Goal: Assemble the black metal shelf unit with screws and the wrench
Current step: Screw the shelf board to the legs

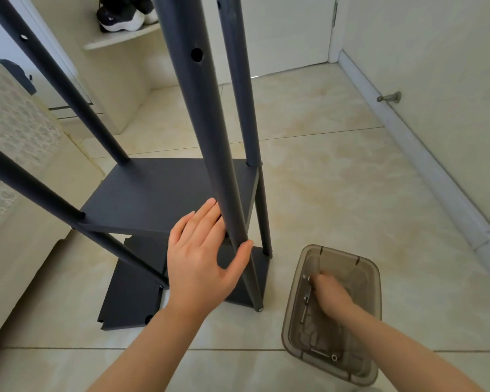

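Legible text: none in this view.
Shelf unit (164,190), centre of the frame: dark posts and panels, no lettering, number or label that can be read.
Sneakers (119,19), upper left of the frame: one small pale mark on the dark side panel, too small to read.
Plastic container (375,281), lower right of the frame: translucent walls, no readable label or brand.

Four black poles (54,77) (207,131) (238,80) (26,182). Three black shelf panels (159,193) (259,267) (130,295). One translucent bin (374,267); screws (306,299) inside, number unreadable. Two hands: left hand (198,261), right hand (331,295). Two shoes (119,18). One door stop (389,98).
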Tool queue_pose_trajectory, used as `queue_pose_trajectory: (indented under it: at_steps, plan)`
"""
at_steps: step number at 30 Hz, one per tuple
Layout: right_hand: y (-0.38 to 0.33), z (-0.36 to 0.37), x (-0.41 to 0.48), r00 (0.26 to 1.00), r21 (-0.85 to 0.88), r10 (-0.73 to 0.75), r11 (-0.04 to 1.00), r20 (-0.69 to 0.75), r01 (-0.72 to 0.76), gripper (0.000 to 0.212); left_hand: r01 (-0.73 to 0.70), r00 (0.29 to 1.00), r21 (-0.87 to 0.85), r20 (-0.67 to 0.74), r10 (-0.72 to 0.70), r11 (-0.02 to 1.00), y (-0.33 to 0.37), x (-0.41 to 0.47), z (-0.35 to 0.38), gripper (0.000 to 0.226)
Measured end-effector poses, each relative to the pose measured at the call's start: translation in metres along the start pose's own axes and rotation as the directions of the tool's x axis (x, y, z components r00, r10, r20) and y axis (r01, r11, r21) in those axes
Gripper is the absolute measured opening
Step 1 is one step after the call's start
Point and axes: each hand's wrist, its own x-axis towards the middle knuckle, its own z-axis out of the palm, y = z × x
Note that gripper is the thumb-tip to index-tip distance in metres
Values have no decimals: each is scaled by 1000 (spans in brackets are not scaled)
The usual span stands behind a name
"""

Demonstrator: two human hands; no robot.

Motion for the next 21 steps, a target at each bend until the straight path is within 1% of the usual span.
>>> queue_pose_trajectory:
  at_steps: [3,7,12,14,19,21]
  plan:
    - [-1,2,0,1000,-70,-8,998,-7,8,20,1,1000,4,11,-1,1000,1,1,-1,47]
    - [0,2,1,1000,-78,-13,997,-13,12,21,9,1000,-1,29,-9,1000,1,1,-2,47]
    - [0,-6,-8,1000,4,-19,1000,-5,19,25,11,998,-11,56,-10,1000,3,1,-6,47]
    - [-1,-9,-14,999,41,-26,999,-24,27,19,25,996,-15,89,-24,1000,2,1,-8,48]
    - [-11,-31,-39,997,132,-73,988,-20,75,16,70,980,-10,187,-67,998,5,4,-16,54]
    - [-16,-46,-51,996,204,-84,975,-34,90,20,99,967,-6,237,-95,995,8,8,-21,55]
